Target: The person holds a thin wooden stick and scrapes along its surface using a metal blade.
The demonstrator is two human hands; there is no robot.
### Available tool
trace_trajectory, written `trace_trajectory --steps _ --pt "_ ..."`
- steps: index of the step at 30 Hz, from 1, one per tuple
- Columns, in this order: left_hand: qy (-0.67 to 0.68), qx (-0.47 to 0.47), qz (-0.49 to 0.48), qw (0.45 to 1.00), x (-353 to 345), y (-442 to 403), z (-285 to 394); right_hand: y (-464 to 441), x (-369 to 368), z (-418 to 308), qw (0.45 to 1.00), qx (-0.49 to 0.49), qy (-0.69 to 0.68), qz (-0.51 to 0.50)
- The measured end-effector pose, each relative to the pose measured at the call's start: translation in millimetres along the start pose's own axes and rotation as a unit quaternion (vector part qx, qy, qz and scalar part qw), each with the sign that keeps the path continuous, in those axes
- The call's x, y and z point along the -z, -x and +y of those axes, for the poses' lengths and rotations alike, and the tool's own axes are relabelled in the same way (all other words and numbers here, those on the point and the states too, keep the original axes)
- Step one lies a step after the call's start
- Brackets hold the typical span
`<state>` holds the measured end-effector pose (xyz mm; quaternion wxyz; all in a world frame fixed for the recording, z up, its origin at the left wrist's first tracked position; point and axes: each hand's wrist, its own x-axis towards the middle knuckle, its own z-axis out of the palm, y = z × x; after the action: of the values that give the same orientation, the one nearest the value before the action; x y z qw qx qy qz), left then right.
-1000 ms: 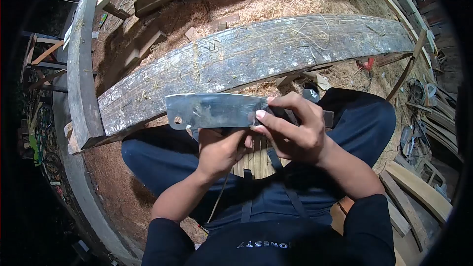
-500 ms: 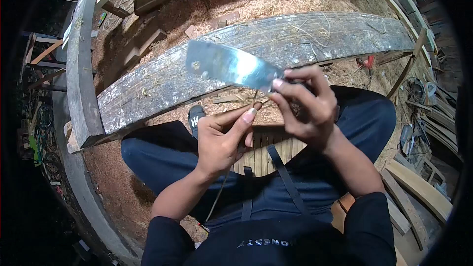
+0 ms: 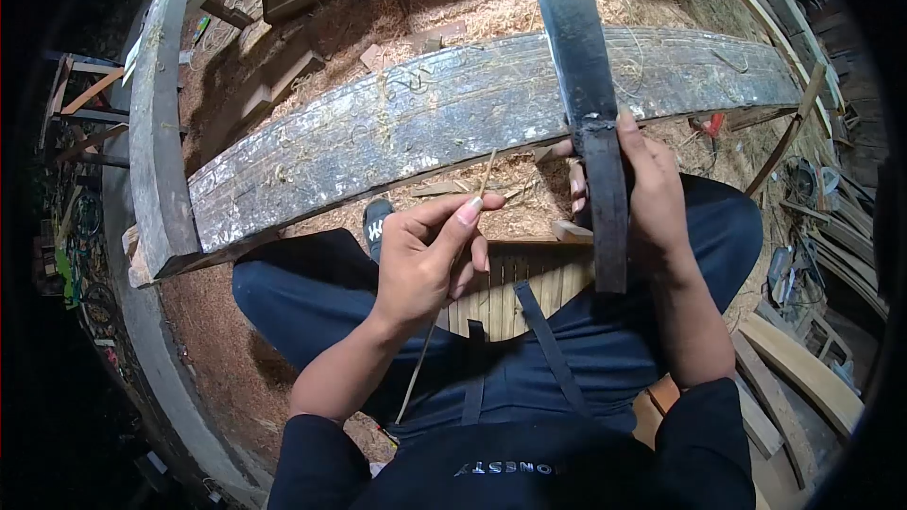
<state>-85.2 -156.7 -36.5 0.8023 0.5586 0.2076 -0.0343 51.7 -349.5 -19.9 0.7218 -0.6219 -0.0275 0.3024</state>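
Note:
My right hand point(image 3: 647, 189) grips a cleaver point(image 3: 578, 47) near where its dark handle meets the blade. The blade points away from me, roughly upright in view, with a small hole near its far corner. Between the thumb and fingers of my left hand point(image 3: 425, 250) is a thin strip of what looks like bamboo or cane point(image 3: 487, 175). Its short tip sticks out past my fingers, and the long tail hangs down toward my lap. The cleaver and the strip are apart.
A long, worn wooden plank point(image 3: 378, 127) lies across in front of me, with shavings on it. A thick beam point(image 3: 156, 132) stands at its left end. Wood shavings cover the ground. Below my hands is a slatted wooden seat point(image 3: 496, 307). Curved timber pieces point(image 3: 803, 368) lie at right.
My right hand has swung the cleaver from pointing left, by the strip, to pointing away from me on the right. My left hand stays nearly still, holding the strip.

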Motion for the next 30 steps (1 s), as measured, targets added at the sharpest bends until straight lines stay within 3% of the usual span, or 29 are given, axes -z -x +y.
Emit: trace_trajectory --steps 2,4,8,10,13,14,16,18,20,22,24,26,30 --pt "0.004 -0.003 -0.016 1.0 1 0 -1 -1 4 6 0.997 -0.051 -0.045 -0.032" --pt "-0.006 -0.002 -0.017 1.0 0 0 0 2 -2 10 0.959 -0.132 -0.252 -0.007" --pt "0.001 0.003 -0.019 1.0 0 -3 -2 7 1 16 0.953 -0.141 -0.242 -0.112" --pt "-0.001 0.004 -0.021 1.0 0 -4 -2 10 -1 14 0.951 -0.168 -0.235 -0.107" --pt "-0.009 0.002 -0.022 1.0 1 -7 -4 11 -6 23 0.988 -0.107 -0.051 -0.098" --pt "-0.016 -0.001 -0.021 1.0 1 -8 -5 12 -10 26 0.988 -0.108 -0.051 -0.097" --pt "-0.021 -0.006 -0.022 1.0 2 -9 -7 14 -13 32 0.991 0.003 0.096 -0.089" --pt "-0.026 -0.011 -0.023 0.999 3 -11 -9 14 -11 37 0.974 0.062 0.2 -0.084" --pt "-0.031 -0.02 -0.027 0.999 6 -13 -12 10 -17 42 0.895 0.247 0.364 -0.07" --pt "-0.057 -0.021 -0.022 0.998 10 -11 -14 10 -18 46 0.895 0.256 0.359 -0.068" --pt "-0.084 -0.023 -0.017 0.996 12 -8 -22 11 -19 42 0.844 0.256 0.465 -0.075" --pt "0.015 -0.077 0.012 0.997 9 -7 -29 8 -19 44 0.841 0.252 0.473 -0.071" --pt "-0.057 -0.047 0.026 0.997 3 1 -10 8 -24 46 0.805 0.331 0.489 -0.057"
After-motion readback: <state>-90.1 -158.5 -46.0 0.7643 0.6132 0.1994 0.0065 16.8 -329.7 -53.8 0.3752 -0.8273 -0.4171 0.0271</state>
